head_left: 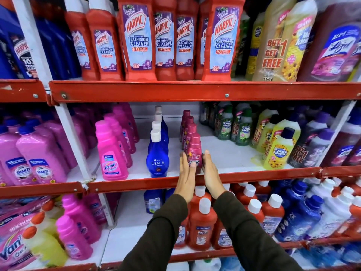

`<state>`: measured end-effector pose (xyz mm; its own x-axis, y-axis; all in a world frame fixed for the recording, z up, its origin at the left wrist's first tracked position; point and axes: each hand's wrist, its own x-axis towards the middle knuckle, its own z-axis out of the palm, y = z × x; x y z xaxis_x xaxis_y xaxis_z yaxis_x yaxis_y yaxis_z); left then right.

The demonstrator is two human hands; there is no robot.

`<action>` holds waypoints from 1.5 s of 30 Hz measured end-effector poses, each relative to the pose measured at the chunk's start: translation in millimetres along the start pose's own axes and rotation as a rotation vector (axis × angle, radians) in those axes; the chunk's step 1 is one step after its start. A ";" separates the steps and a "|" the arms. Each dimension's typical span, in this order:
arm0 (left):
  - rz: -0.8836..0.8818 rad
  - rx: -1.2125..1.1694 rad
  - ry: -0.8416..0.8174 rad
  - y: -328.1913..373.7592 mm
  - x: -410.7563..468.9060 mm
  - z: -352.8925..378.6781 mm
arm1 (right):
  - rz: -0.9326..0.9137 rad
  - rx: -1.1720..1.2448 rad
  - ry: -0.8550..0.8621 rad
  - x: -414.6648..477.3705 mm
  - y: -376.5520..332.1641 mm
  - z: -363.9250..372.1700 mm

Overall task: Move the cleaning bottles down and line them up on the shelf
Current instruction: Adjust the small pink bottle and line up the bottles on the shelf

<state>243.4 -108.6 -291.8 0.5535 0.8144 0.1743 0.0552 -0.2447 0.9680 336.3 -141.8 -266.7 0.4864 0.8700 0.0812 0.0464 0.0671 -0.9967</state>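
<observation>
Both sides of the front pink bottle [194,147] pressed
Our left grip [186,173] and right grip [212,173] touch it, fingers straight, uncurled.

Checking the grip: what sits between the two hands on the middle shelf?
The front maroon bottle, flanked by the left hand and right hand, in the head view.
</observation>
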 end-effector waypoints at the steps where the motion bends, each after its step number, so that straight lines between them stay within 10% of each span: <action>1: -0.051 -0.038 0.006 3.3 3.5 0.4 | 0.001 -0.006 -0.003 1.1 -0.2 -1.0; 20: -0.085 -0.066 0.039 13.6 10.3 -4.4 | 0.021 0.015 0.022 -5.8 -5.8 -0.7; 26: 0.172 -0.025 0.449 7.3 -20.1 -19.4 | -0.279 0.009 0.347 -26.4 6.9 21.2; 31: 0.255 0.002 0.748 -0.6 -20.6 -52.0 | -0.222 0.077 0.076 -36.6 -0.3 65.1; 45: -0.111 -0.252 0.302 -30.6 5.3 -108.7 | 0.047 0.228 -0.135 -20.9 -0.6 105.0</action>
<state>154.4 -39.6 -300.8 0.2851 0.9556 0.0749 -0.1251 -0.0404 0.9913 234.4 -108.6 -268.6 0.3617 0.9311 0.0483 -0.1782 0.1199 -0.9767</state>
